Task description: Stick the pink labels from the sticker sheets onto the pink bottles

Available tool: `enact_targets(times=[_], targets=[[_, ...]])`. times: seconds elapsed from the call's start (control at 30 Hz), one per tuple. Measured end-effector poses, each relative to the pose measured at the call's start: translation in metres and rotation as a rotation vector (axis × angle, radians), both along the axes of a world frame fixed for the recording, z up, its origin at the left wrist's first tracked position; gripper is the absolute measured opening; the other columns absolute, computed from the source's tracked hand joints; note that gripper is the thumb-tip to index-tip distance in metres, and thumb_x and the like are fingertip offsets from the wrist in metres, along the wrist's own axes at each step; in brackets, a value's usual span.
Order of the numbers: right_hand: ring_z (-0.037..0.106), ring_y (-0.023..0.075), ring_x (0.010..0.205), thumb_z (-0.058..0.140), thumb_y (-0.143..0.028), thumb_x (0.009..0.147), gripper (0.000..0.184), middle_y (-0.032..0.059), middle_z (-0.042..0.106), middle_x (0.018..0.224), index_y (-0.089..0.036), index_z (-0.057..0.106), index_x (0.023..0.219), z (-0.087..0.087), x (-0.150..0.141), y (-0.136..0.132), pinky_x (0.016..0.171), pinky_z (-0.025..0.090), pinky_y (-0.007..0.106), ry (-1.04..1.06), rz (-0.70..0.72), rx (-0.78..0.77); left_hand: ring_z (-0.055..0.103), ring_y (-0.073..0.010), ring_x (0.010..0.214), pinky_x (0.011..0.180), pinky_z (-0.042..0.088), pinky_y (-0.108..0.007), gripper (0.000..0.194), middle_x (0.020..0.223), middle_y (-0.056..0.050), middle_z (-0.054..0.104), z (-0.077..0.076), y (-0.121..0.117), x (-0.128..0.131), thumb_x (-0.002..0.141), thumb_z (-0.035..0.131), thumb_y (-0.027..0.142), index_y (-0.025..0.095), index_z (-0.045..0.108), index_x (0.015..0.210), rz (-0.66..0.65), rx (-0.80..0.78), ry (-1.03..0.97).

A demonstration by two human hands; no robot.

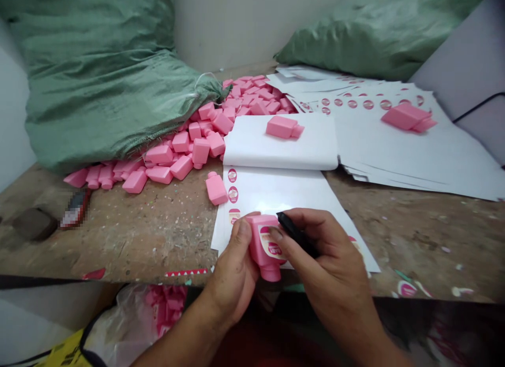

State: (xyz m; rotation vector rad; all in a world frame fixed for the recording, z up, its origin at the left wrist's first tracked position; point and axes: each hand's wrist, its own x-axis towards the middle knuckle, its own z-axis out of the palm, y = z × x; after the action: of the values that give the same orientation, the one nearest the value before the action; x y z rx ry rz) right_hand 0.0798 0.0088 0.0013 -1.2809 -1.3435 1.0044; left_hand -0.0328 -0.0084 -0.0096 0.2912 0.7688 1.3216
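My left grip [232,277] is closed round a pink plastic bottle [256,246], neck toward me, and my right grip [335,267] clasps a black pen-like tool [296,234], thumb at the bottle's label [270,245], perhaps reading "BABY". I judge this label-smoothing, next calling for even pressure. Just beyond both lies a sticker sheet [303,190], its print too small to read.

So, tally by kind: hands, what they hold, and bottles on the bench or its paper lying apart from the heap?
Hands: 2 (left hand, right hand)
Held bottle: 1
Black tool: 1
Bottles apart: 3 (left bottle, middle bottle, right bottle)
Total: 7
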Motion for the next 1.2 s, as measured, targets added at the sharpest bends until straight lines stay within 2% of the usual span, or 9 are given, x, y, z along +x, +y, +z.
enact_targets(times=[0.2, 0.4, 0.5, 0.63, 0.8, 0.93, 1.03, 1.1, 1.2], targets=[[0.065, 0.0184, 0.072, 0.063, -0.029, 0.087, 0.011, 0.0002, 0.070, 0.083, -0.027, 0.064, 0.098, -0.008, 0.000, -0.005, 0.065, 0.051, 0.031, -0.228, -0.017, 0.134, 0.058, -0.0211, 0.117, 0.104, 0.040, -0.035, 0.029, 0.114, -0.005, 0.066, 0.003, -0.006, 0.000, 0.089, 0.066, 0.033, 0.022, 0.057, 0.114, -0.101, 0.027, 0.120], [0.065, 0.0234, 0.083, 0.061, -0.032, 0.088, 0.012, 0.0064, 0.070, 0.095, -0.024, 0.064, 0.097, -0.011, 0.013, 0.004, 0.071, 0.048, 0.036, -0.467, -0.067, 0.311, 0.063, -0.0206, 0.106, 0.093, 0.047, -0.034, 0.032, 0.112, -0.006, 0.067, 0.003, -0.008, -0.003, 0.085, 0.069, 0.029, 0.020, 0.058, 0.114, -0.096, 0.011, 0.159], [0.061, 0.0188, 0.070, 0.064, -0.035, 0.084, 0.011, 0.0010, 0.066, 0.080, -0.025, 0.060, 0.087, -0.005, 0.020, 0.009, 0.061, 0.047, 0.030, -0.270, -0.046, 0.142, 0.064, -0.0193, 0.095, 0.081, 0.051, -0.032, 0.038, 0.109, -0.007, 0.066, 0.002, -0.010, -0.007, 0.082, 0.072, 0.026, 0.019, 0.056, 0.115, -0.153, -0.041, 0.168], [0.056, 0.0145, 0.061, 0.071, -0.032, 0.075, 0.015, -0.0044, 0.059, 0.067, -0.024, 0.059, 0.081, 0.000, 0.017, 0.011, 0.054, 0.045, 0.026, -0.011, 0.218, -0.085, 0.061, -0.0132, 0.084, 0.075, 0.049, -0.026, 0.049, 0.099, -0.003, 0.064, 0.004, -0.014, -0.010, 0.072, 0.075, 0.015, 0.019, 0.055, 0.117, -0.190, -0.048, 0.189], [0.054, 0.0144, 0.061, 0.069, -0.035, 0.077, 0.015, -0.0033, 0.058, 0.066, -0.022, 0.062, 0.075, -0.005, 0.009, 0.016, 0.056, 0.045, 0.026, 0.046, 0.238, -0.156, 0.063, -0.0206, 0.101, 0.079, 0.052, -0.029, 0.065, 0.118, -0.008, 0.064, 0.005, -0.019, -0.013, 0.065, 0.078, 0.010, 0.026, 0.053, 0.123, -0.284, -0.102, 0.237], [0.054, 0.0151, 0.063, 0.071, -0.039, 0.075, 0.018, -0.0023, 0.060, 0.067, -0.022, 0.063, 0.072, -0.009, 0.012, 0.019, 0.058, 0.044, 0.027, 0.011, 0.174, -0.100, 0.066, -0.0258, 0.106, 0.082, 0.053, -0.033, 0.077, 0.125, -0.010, 0.064, 0.006, -0.044, -0.060, 0.062, 0.082, 0.013, 0.031, 0.051, 0.130, -0.325, -0.129, 0.342], [0.056, 0.0167, 0.065, 0.071, -0.044, 0.074, 0.022, -0.0012, 0.061, 0.067, -0.023, 0.064, 0.071, -0.014, 0.019, 0.022, 0.058, 0.045, 0.027, -0.053, 0.133, -0.099, 0.068, -0.0279, 0.099, 0.079, 0.054, -0.035, 0.081, 0.114, -0.008, 0.071, 0.016, -0.078, -0.126, 0.060, 0.085, 0.018, 0.035, 0.053, 0.133, -0.424, -0.180, 0.693], [0.060, 0.0185, 0.067, 0.071, -0.047, 0.074, 0.025, -0.0001, 0.063, 0.069, -0.023, 0.064, 0.070, -0.019, 0.023, 0.025, 0.059, 0.048, 0.028, -0.079, 0.114, -0.097, 0.063, -0.0318, 0.112, 0.093, 0.050, -0.042, 0.076, 0.122, -0.006, 0.070, 0.026, -0.092, -0.162, 0.056, 0.086, 0.020, 0.036, 0.062, 0.126, -0.459, -0.167, 0.972], [0.064, 0.0213, 0.070, 0.071, -0.052, 0.073, 0.029, 0.0013, 0.067, 0.071, -0.024, 0.065, 0.072, -0.026, 0.027, 0.029, 0.062, 0.052, 0.030, -0.134, 0.118, -0.081, 0.058, -0.0345, 0.118, 0.107, 0.038, -0.051, 0.049, 0.123, -0.008, 0.069, 0.038, -0.075, -0.177, 0.066, 0.081, 0.028, 0.032, 0.072, 0.114, -0.221, -0.136, 1.287]])
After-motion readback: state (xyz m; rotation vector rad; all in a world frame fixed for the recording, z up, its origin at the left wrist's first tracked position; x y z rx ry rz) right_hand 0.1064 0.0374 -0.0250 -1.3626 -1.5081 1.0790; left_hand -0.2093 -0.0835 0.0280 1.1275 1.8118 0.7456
